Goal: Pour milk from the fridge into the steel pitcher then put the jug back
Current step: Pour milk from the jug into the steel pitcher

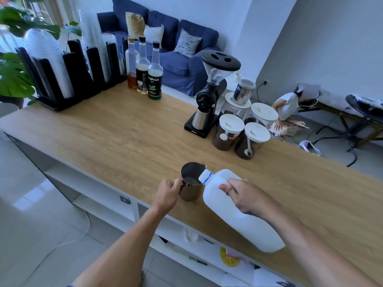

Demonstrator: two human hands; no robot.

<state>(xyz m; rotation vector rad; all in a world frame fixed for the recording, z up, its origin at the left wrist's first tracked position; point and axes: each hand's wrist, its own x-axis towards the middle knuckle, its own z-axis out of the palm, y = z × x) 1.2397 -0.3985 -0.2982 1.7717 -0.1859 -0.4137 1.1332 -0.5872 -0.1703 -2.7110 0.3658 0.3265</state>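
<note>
A home coffee corner, or a small café set up in a living room: a long wooden worktop (128,129) carries a coffee grinder (211,94), lidded jars of coffee (230,131), syrup bottles (154,73) and racks of stacked disposable cups (51,65). Behind it stands a blue sofa (176,48) with cushions, and a leafy houseplant (14,75) at the side.

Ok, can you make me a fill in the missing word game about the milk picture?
1. The right hand tips the white milk jug so its mouth sits over the steel ____.
2. The left hand holds the pitcher by its ____.
3. The pitcher stands on a countertop made of ____.
4. The ring around the jug's neck is coloured ____.

Missing words: pitcher; handle; wood; blue
</note>
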